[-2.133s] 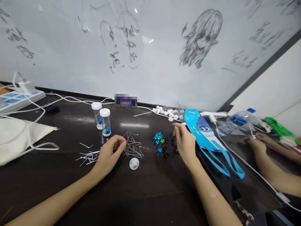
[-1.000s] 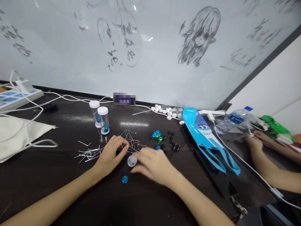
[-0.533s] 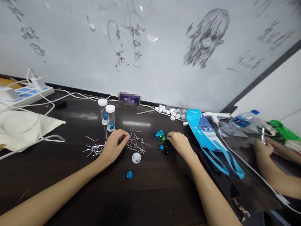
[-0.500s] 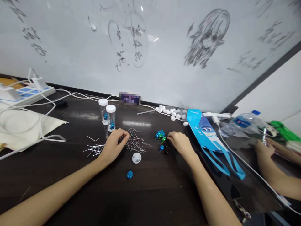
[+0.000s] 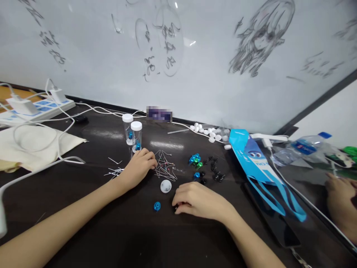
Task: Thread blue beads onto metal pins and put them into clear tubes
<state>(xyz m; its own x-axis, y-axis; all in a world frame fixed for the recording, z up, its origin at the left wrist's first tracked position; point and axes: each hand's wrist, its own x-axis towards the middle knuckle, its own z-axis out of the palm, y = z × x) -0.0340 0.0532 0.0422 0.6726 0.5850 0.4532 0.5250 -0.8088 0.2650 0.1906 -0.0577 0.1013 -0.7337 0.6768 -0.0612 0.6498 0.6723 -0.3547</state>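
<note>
My right hand (image 5: 202,201) hovers low over the dark table, its thumb and fingers pinched on a small black part (image 5: 175,209), mostly hidden. Left of it lies a round blue piece (image 5: 157,206). A small white cup-like cap (image 5: 166,186) with tiny bits inside sits between my hands. My left hand (image 5: 139,167) rests at the edge of a pile of bent metal wires (image 5: 165,167), fingers curled together; whatever they grip is hidden. Straight metal pins (image 5: 113,172) lie beside its wrist. Two clear vials with white caps (image 5: 136,134) stand behind it, blue pieces inside.
Blue and green pieces (image 5: 195,160) and black parts (image 5: 216,171) are grouped right of the wires. White caps (image 5: 212,134) lie by the whiteboard. A blue bag (image 5: 251,156), a phone (image 5: 276,219), a bottle (image 5: 306,145) and another person's hand (image 5: 341,201) are at right.
My right hand has moved from the coloured pieces toward me and left, now with a small black part. My left hand has shifted slightly at the wires. The view has turned a little.
</note>
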